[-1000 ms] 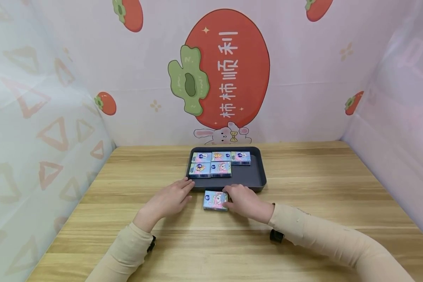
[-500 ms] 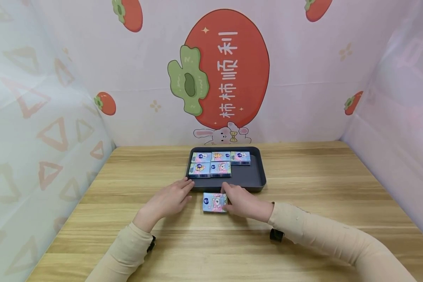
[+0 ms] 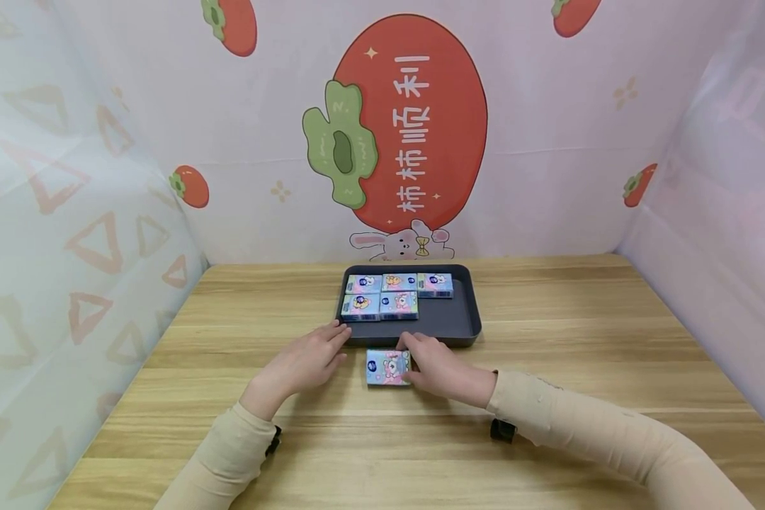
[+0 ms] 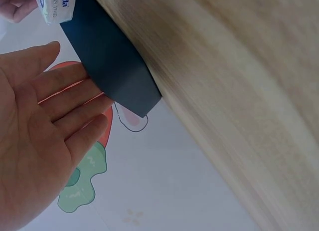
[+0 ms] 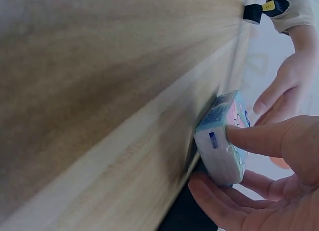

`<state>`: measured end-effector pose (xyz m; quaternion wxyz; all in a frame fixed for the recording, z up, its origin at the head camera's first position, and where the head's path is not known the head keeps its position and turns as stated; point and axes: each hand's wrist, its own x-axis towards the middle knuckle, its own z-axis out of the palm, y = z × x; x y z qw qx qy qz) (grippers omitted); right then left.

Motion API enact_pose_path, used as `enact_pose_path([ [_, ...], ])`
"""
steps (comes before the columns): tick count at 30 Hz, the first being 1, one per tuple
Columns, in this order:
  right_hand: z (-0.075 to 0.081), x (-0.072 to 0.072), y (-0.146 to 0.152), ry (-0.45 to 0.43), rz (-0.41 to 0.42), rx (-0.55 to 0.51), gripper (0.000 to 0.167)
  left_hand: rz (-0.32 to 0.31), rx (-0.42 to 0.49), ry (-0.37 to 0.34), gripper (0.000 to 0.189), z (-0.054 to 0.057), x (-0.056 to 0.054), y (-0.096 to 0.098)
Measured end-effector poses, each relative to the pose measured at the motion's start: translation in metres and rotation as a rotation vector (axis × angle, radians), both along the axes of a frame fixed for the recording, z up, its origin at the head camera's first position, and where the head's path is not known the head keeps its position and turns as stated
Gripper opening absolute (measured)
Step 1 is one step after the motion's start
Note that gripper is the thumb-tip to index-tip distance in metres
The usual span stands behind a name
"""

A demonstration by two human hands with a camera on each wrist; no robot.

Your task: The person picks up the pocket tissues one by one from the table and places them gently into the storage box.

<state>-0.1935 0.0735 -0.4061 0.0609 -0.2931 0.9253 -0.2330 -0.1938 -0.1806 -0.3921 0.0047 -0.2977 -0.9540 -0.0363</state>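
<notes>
A small blue-and-pink packet of tissues [image 3: 384, 368] lies on the table just in front of the dark grey tray [image 3: 451, 319]. My right hand [image 3: 445, 372] pinches its right end, the thumb [image 5: 254, 139] on the near side and the fingers [image 5: 214, 196] at the far side. In the left wrist view my left hand [image 4: 40, 126] has its fingers straight, and their tips touch the tray wall [image 4: 109, 66]. Several similar tissue packets [image 3: 398, 304] lie in the tray, in two rows towards the left and back.
The wooden table [image 3: 382, 453] reaches back to a white patterned backdrop [image 3: 548, 142], with similar cloth on both sides. Bare tray floor shows at the right and along the front. A black wrist device [image 3: 502, 429] sits under the right sleeve.
The tissue packet has shifted slightly towards me and to the left, and lies straighter to the tray. My right hand has moved a little left with it; the left hand stays put.
</notes>
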Motion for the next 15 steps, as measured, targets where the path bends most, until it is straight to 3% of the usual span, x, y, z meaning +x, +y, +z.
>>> enact_pose_path([
  [15,-0.0035,0.0020,0.0033,0.076,0.042,-0.080,0.026,0.012,-0.009,-0.012,0.046,-0.0005,0.0002,-0.0001],
])
